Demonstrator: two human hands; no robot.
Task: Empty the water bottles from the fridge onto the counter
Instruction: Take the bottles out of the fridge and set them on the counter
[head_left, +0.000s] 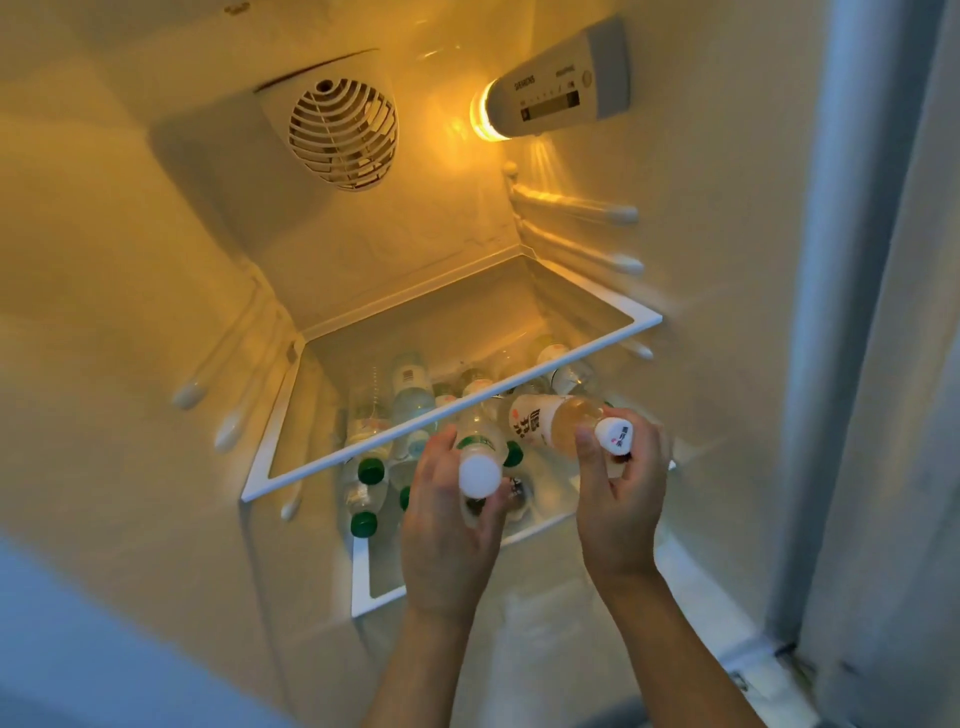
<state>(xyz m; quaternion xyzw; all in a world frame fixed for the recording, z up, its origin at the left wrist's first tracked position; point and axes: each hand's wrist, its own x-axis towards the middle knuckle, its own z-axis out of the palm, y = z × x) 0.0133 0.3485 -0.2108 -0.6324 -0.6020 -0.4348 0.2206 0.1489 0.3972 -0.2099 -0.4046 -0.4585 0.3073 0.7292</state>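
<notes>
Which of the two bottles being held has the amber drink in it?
The bottle in the right hand: the amber bottle has a printed white cap. The left hand holds a clear bottle with a plain white cap.

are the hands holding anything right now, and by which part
Yes. The left hand grips a white-capped bottle near its neck; the right hand grips a white-labelled bottle at its cap end.

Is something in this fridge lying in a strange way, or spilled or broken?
No spill or damage shows. The odd thing: the green-capped bottles lie on their sides in a loose pile under the glass shelf, not upright. Each hand holds one white-capped bottle: left hand, right hand.
</notes>
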